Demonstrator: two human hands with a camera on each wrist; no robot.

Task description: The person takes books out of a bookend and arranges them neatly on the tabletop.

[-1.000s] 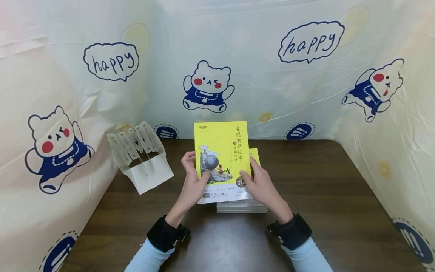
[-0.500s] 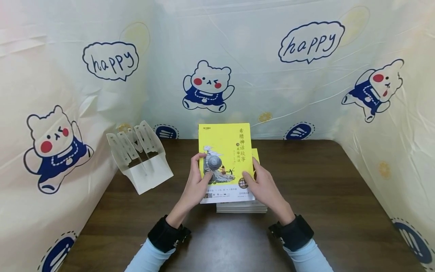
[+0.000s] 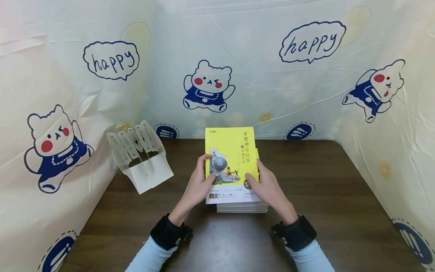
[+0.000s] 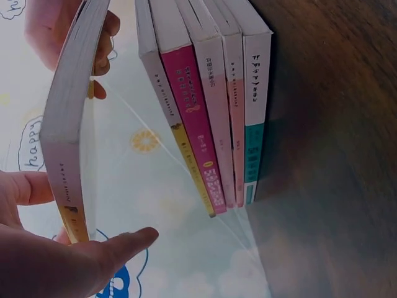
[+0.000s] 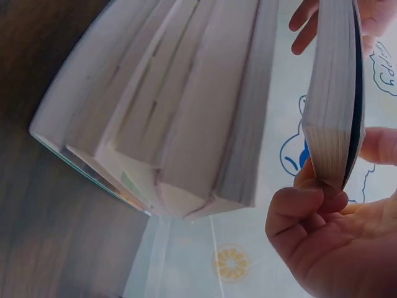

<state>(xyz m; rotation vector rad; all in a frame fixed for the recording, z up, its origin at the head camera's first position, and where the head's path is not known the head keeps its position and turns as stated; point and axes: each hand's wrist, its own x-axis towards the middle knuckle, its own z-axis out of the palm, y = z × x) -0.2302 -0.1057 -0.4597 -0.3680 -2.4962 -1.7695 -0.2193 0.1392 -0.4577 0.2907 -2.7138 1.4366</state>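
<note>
Both hands hold a yellow paperback book (image 3: 227,151) by its two sides, above a stack of books (image 3: 242,208). My left hand (image 3: 200,185) grips the left side, thumb on the cover. On the right side my right hand (image 3: 270,187) grips it the same way, with its thumb near the lower corner. In the left wrist view, the held book (image 4: 65,136) is apart from the stack (image 4: 198,105), whose spines are yellow, magenta, pink and teal. The right wrist view shows the page edges of the stack (image 5: 167,112) and fingers curled under the held book (image 5: 335,93).
A white slotted holder (image 3: 151,175) stands on the left of the dark wood table (image 3: 323,196). A pale curtain (image 3: 258,83) printed with bears and "happy" clouds hangs behind and at both sides.
The held yellow book has moved right and slightly toward the person, more squarely over the stack. Both hands have moved with it, still gripping its sides.
</note>
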